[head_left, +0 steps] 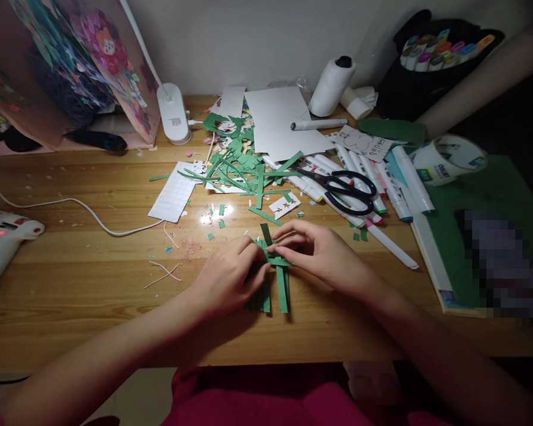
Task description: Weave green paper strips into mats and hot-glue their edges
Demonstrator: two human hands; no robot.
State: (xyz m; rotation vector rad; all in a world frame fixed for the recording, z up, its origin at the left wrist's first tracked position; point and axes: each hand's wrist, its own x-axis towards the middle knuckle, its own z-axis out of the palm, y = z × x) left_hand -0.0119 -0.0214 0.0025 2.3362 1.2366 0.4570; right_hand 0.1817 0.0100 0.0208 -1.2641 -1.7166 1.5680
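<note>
Both hands rest on the wooden desk (71, 260) near its front edge, working a small bundle of green paper strips (282, 287). My left hand (231, 278) lies over the left side of the strips, its fingers curled and pressing on them. Fingers of my right hand (320, 251) pinch a strip where several of them cross. A few strips stick out toward me below the hands, and one points away above them.
A heap of green paper scraps (235, 160) and white sheets (279, 121) lies behind the hands. Black scissors (342, 186) rest on several markers (382, 183). A glue gun (2, 236) with a cable sits at left, a green cutting mat (484, 195) at right, and a white lamp base (174, 112) at the back.
</note>
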